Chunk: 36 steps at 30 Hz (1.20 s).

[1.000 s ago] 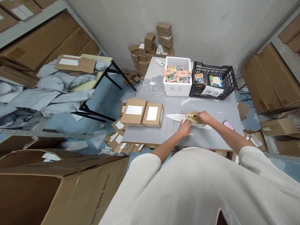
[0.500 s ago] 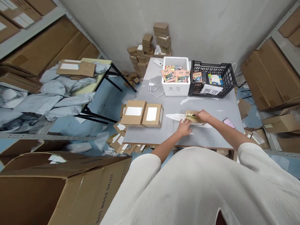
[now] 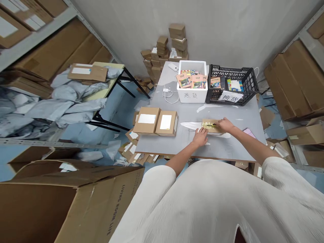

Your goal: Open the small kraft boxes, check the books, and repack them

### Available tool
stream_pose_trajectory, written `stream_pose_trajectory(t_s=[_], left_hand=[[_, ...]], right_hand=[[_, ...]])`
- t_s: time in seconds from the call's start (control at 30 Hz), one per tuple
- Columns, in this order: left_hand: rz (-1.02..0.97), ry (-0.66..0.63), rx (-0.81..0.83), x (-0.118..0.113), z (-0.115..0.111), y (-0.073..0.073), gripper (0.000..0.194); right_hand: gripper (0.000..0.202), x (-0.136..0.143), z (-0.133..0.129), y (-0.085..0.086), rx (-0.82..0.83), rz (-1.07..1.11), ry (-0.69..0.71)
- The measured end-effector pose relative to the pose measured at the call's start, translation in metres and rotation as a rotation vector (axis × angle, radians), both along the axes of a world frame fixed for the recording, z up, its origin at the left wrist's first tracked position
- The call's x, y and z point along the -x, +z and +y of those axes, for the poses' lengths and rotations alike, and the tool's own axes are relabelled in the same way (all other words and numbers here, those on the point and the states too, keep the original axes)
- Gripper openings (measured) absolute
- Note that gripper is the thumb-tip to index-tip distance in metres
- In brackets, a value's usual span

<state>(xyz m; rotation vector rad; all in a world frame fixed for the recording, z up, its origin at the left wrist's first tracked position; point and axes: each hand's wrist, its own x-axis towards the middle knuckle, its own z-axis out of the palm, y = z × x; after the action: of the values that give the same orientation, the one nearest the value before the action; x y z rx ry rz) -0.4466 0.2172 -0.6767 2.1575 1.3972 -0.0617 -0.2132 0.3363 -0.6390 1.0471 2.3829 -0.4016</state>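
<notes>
A small cardboard box (image 3: 214, 131) with shiny yellowish tape on top lies on the grey table. My left hand (image 3: 200, 136) rests at the box's left front corner, fingers spread. Over the right part of the box, my right hand (image 3: 225, 125) is closed round a thin dark tool (image 3: 210, 125), perhaps a cutter, whose tip points left across the tape. Two closed cardboard boxes with white labels, a larger one (image 3: 143, 126) and a smaller one (image 3: 162, 130), stand side by side at the table's left edge.
A white foam box (image 3: 191, 96) and a black crate (image 3: 215, 98), both holding booklets, stand at the table's back. A pink phone (image 3: 249, 133) lies at the right. A white cable (image 3: 172, 101) is at the back left. Grey parcels cover a side table (image 3: 111, 84).
The whole view has shifted slightly, moving the scene to the right. The dark tool and my right hand sit slightly farther right along the box; my left hand stays at its corner.
</notes>
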Motion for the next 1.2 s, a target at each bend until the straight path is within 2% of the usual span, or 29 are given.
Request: stream_pose_trajectory(t_s=[0.13,0.27,0.43,0.6,0.7,0.97,1.2], left_hand=[[0.024,0.015,-0.007,-0.003,0.001,0.001,0.062],[0.051,0.021,-0.004,-0.006,0.005,0.003,0.061],[0.087,0.042,-0.002,-0.011,0.007,0.004,0.06],[0.134,0.11,-0.022,-0.022,0.015,0.005,0.054],[0.145,0.119,-0.034,-0.034,0.026,0.004,0.049],[0.126,-0.055,0.032,-0.083,0.062,-0.01,0.057],[0.167,-0.036,0.067,-0.088,0.076,-0.019,0.053]], right_hand=[[0.037,-0.019,0.003,0.003,-0.007,-0.041,-0.003],[0.045,-0.051,0.004,0.005,-0.019,-0.065,-0.027],[0.039,-0.1,0.004,0.008,-0.019,-0.036,-0.155],[0.041,-0.137,-0.003,0.015,-0.032,-0.046,-0.25],[0.045,-0.149,-0.012,0.017,-0.013,0.017,-0.381],[0.05,-0.172,-0.023,0.018,0.01,0.144,-0.592],[0.048,-0.188,-0.029,0.013,0.035,0.237,-0.666]])
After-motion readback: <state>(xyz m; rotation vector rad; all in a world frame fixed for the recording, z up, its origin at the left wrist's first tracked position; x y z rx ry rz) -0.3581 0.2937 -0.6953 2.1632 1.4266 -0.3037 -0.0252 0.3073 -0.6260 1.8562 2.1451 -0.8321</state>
